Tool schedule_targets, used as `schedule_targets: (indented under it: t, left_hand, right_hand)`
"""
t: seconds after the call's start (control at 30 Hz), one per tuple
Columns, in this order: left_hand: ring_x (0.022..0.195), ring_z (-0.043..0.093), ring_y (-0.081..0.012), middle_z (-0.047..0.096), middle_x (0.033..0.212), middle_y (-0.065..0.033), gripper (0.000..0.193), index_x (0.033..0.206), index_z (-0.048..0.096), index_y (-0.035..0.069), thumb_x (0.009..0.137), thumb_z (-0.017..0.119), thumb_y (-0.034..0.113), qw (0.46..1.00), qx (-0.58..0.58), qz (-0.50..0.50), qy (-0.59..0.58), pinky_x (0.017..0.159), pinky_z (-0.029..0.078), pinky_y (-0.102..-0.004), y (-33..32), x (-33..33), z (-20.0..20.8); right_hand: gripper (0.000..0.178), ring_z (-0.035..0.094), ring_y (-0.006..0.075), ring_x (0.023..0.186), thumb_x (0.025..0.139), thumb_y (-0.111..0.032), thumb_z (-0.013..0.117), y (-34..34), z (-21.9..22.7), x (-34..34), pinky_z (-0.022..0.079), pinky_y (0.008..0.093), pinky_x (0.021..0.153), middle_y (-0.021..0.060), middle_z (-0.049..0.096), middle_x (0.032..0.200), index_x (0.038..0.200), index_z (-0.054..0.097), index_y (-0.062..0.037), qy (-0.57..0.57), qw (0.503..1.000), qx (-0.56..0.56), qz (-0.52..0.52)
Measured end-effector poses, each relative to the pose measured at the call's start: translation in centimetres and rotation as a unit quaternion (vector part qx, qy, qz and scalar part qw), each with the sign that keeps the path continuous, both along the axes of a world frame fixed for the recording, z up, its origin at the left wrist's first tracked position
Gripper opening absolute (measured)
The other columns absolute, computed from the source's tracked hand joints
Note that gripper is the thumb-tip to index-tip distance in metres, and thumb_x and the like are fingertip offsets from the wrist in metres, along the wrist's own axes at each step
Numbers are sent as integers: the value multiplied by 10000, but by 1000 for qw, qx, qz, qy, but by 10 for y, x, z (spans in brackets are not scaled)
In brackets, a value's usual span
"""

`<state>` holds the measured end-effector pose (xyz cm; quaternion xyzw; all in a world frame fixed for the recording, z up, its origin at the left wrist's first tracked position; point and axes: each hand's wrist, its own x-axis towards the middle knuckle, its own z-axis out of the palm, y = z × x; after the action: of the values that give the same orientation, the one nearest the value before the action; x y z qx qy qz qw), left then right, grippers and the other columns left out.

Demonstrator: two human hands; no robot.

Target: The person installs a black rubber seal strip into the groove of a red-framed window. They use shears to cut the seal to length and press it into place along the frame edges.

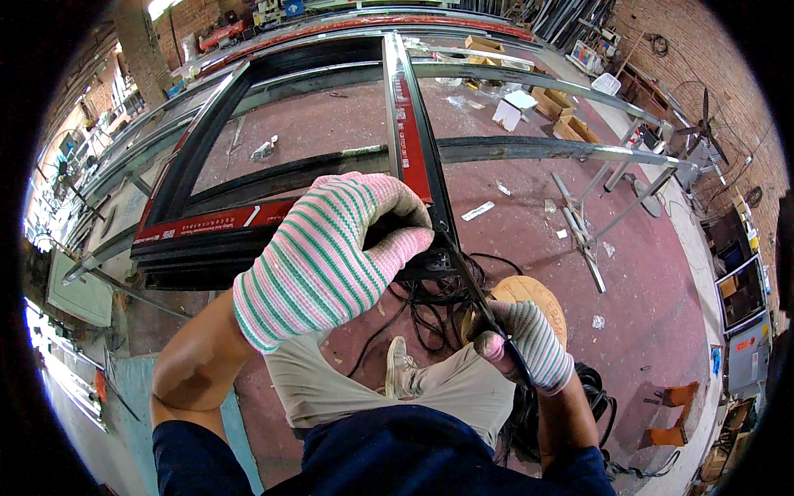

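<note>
A dark rectangular frame (169,186) with red protective film lies across metal rails in front of me. At its near right corner is my left hand (318,256), in a pink-and-green striped knit glove. Its thumb and forefinger are pinched together right beside a black rubber strip (470,279); whether the strip lies between them is hidden. The strip slants from that corner down to my right hand (533,343), gloved alike, whose fingers are wrapped round it. A short length of it sticks out below that hand.
Black cord-like coils (426,310) lie on the floor below the corner, and more coils (591,397) by my right arm. A round wooden stool top (529,293) is behind my right hand. Metal rails (554,150) extend rightward. Cardboard boxes (571,128) sit farther back.
</note>
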<state>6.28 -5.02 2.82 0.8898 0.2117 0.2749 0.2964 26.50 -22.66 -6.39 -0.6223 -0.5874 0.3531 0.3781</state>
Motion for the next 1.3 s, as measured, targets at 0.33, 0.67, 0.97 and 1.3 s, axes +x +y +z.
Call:
schedule_targets:
  t: [0.33,0.67,0.97,1.3]
  left_hand:
    - [734,644,-200,656,793,-110,174,901,698,6,831,729,162,1000,8,0,5,706,513,-317,-2,1,3]
    - [743,643,-222,655,803,-122,170,906,699,4,824,730,150,1000,29,-11,-1,719,509,-328,0,0,2]
    - [750,639,-190,653,801,-111,164,916,695,1,830,729,135,999,40,-19,7,725,512,-317,1,-2,5]
    - [751,644,-172,663,812,-107,171,927,689,-6,839,722,136,1000,-14,-12,7,725,518,-306,2,-1,3]
  right_hand:
    - [614,486,84,660,841,-628,674,-1,-3,-6,411,275,584,0,548,675,857,622,-17,35,999,-15,-23]
    - [442,518,225,582,869,-455,694,3,-6,-6,452,361,577,115,573,668,890,632,-18,-22,999,48,13]
    - [519,517,222,586,881,-536,666,4,-6,-10,448,360,576,110,568,665,880,614,-19,12,998,52,15]
    - [496,497,196,580,879,-508,684,4,-12,-7,438,353,563,101,568,663,878,613,-17,7,998,64,15]
